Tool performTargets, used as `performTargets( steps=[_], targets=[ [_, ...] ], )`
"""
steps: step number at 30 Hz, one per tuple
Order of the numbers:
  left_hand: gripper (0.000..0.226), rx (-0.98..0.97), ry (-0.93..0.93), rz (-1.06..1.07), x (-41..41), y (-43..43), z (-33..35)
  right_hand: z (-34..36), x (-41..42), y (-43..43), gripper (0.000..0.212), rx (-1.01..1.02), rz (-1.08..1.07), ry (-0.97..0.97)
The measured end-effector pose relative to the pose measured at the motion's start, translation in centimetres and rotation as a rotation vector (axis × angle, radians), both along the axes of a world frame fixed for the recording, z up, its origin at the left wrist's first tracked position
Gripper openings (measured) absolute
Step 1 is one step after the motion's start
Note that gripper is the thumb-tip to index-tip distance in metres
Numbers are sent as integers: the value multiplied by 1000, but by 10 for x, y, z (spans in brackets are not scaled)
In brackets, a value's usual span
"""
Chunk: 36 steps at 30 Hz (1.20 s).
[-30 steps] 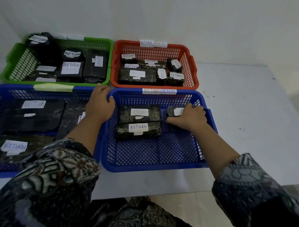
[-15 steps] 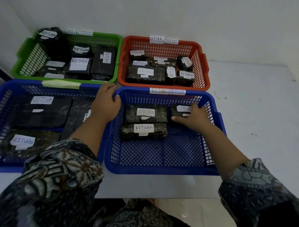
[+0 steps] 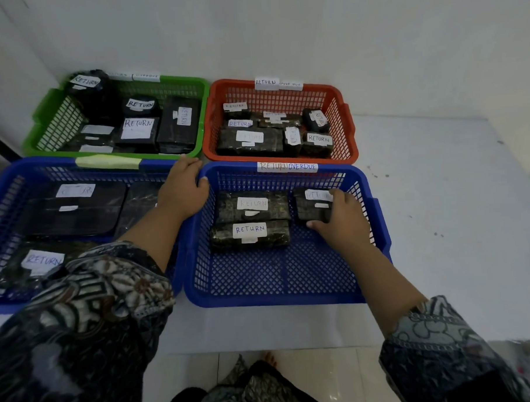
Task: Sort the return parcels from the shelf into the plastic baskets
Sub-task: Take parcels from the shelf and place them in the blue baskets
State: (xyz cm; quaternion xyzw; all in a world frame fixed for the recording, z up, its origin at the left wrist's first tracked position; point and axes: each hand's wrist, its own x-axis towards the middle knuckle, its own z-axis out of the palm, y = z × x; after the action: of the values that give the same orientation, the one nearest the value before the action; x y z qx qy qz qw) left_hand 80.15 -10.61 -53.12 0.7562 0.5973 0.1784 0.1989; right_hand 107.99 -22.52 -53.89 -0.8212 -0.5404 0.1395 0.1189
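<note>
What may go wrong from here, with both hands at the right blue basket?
1. The right hand covers part of the label on the small parcel, so a wrong sort may go unseen.
2. The left hand grips the rim of the right blue basket; a pull might slide it toward the table edge.

A pale grey flat tabletop (image 3: pixel 441 223) carries four rectangular plastic lattice baskets packed close in two rows. A green basket (image 3: pixel 45 102) stands back left, a red basket (image 3: pixel 347 127) back right, a large blue basket (image 3: pixel 13 169) front left and a smaller blue basket (image 3: pixel 276 276) front right. Small dark specks dot the tabletop's bare right part.
</note>
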Motion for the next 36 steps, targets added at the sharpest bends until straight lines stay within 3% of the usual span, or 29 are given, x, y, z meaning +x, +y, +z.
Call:
performTargets(
  steps=[3,12,22,29,36],
  targets=[
    [52,-44,-36,-35,-3,2,17,6,-19,-15,70,54,27,-58],
    [54,185,20,-42,-98,-18,77,51,-113,-57,64,34,222,-175],
    [55,176,105,29,-311,-154,89,98,-346,-106,60,183,462,-42],
    [53,169,166,219,-453,-239,95,103,-495,-132,54,176,642,-15],
    [53,77,177,355,-552,-270,76,97,-610,-121,54,118,822,-23]
  ],
)
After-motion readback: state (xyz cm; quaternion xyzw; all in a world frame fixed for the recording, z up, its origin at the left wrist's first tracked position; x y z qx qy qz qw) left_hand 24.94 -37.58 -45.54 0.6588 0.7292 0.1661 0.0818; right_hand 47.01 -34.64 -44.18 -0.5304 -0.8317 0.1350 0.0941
